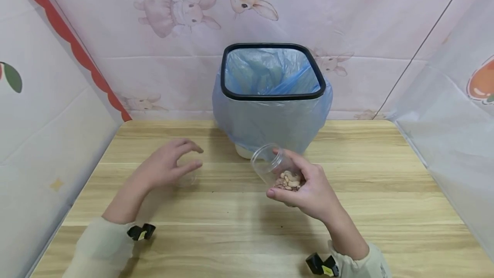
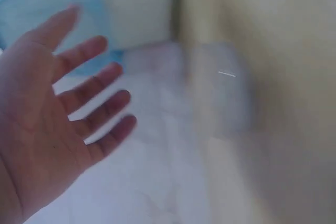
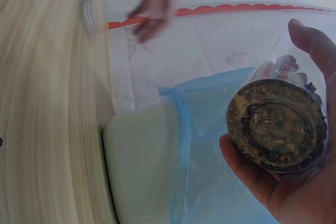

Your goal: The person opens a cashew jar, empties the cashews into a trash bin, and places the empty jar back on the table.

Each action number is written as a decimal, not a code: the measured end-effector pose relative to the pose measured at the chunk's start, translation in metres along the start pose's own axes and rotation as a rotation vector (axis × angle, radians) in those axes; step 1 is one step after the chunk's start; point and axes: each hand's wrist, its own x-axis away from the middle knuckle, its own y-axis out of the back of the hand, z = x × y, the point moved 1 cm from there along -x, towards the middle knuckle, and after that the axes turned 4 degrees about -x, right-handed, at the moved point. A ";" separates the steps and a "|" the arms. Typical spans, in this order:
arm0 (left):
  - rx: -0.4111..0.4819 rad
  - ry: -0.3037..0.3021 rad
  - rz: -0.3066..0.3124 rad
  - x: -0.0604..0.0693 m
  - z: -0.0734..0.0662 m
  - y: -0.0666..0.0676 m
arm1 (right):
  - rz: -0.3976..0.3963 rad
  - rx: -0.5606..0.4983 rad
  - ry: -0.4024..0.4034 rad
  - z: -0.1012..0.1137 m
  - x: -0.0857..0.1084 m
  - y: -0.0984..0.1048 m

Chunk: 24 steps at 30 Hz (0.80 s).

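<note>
My right hand (image 1: pixel 308 183) grips a clear plastic jar (image 1: pixel 266 164), tilted with its open mouth toward the upper left. Pale nuts and brown bits (image 1: pixel 288 180) lie inside; in the right wrist view they fill the round bottom (image 3: pixel 278 127). My left hand (image 1: pixel 166 162) is above the table with fingers spread and bent, holding nothing; the left wrist view shows its palm (image 2: pixel 47 114) bare. Under it a clear round lid (image 1: pixel 188 179) lies on the table, partly hidden by the hand, and it shows again in the right wrist view (image 3: pixel 90 17).
A white bin with a black rim (image 1: pixel 274 97) and a blue bag (image 1: pixel 270 119) stands at the table's back edge, just beyond the jar. Patterned cloth walls (image 1: pixel 185 67) enclose the wooden table (image 1: pixel 231 235) at the back and both sides. Small dark specks dot the wood.
</note>
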 end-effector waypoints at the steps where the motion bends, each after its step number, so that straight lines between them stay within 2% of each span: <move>1: 0.014 -0.018 -0.042 -0.003 -0.007 0.007 | -0.002 0.002 -0.001 0.000 0.000 0.000; 5: 0.057 -0.150 -0.265 -0.018 -0.035 0.034 | -0.005 -0.007 -0.002 0.000 0.001 0.000; 7: 0.060 -0.249 -0.386 -0.027 -0.049 0.044 | -0.007 -0.005 -0.003 0.000 0.001 0.001; 10: 0.020 -0.379 -0.534 -0.041 -0.068 0.056 | -0.009 0.008 -0.001 0.000 0.001 0.001; 12: -0.023 -0.437 -0.599 -0.051 -0.077 0.063 | -0.008 0.021 0.001 0.000 0.000 0.001; 15: -0.089 -0.474 -0.645 -0.066 -0.085 0.069 | -0.005 0.023 0.000 0.000 0.000 0.001; 20: -0.118 -0.482 -0.637 -0.087 -0.088 0.070 | -0.009 0.012 -0.009 0.001 0.000 0.001; 24: -0.118 -0.476 -0.625 -0.098 -0.085 0.066 | -0.015 0.003 -0.023 0.000 0.001 0.002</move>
